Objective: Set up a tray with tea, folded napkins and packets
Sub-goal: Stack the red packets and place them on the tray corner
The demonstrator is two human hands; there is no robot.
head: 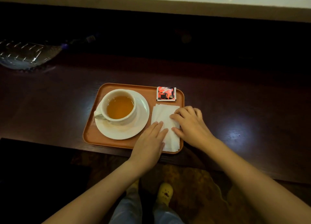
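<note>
Pressing down on the white napkin [165, 124], both hands lie flat with the fingers stretched out and close together. The left hand [149, 144] covers the near left part of the napkin, and its fingertips [160, 125] point up across the paper. The right hand [191, 124] comes in from the right side, with its fingers bent a little and resting on the napkin's right edge. Neither hand is pinching or lifting anything. The napkin looks folded, with layers showing at its near edge, and it lies on the right part of the orange tray [91, 133]. Just behind the napkin, in the far right corner of the tray, sits a small red and black packet [166, 93] with a cup drawn on it. On the left part of the tray stands a white cup [117, 106] full of amber tea, and the cup sits on a white saucer [127, 131]. The cup's handle points to the near left. The tray rests near the front edge of a dark wood bench [235, 106]. Far off to the left on the bench is a clear glass dish [25, 55]. Below the bench edge you can see jeans and a yellow slipper [165, 193] on a patterned floor.
</note>
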